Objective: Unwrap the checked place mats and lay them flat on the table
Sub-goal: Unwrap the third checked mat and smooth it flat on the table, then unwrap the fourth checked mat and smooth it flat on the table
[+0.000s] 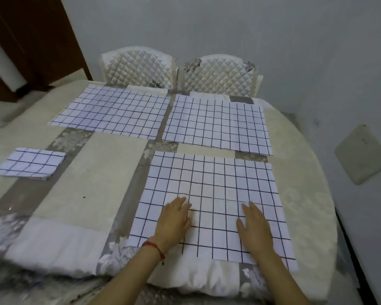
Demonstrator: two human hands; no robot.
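Three checked mats spread flat on the table (90, 172), a fourth folded. Nearest mat (211, 194) at the near right part of the table, its front edge close to the table's near edge, a slight ripple across its middle. Left hand (174, 219) palm down on the near left part of this mat, fingers straight and close together, pointing toward the far edge — nothing gripped, only pressing flat. Red cord bracelet (155, 247) round the left wrist, forearm reaching in from the near edge at a slant. Right hand (254, 227) palm down on the near right part of the same mat, fingers straight and slightly spread, thumb out to the left — flat on the cloth too, holding nothing. Right forearm crossing the mat's front edge. Hands well apart, roughly level with each other.

Far right mat (217, 124) flat, just beyond the nearest mat, near the far edge of the table. Far left mat (112, 113) flat beside it, a narrow strip of tablecloth between them. Folded mat (30, 164) lying near the left edge of the table, well apart from the others.

Two quilted chairs (178, 69) pushed in at the far edge.
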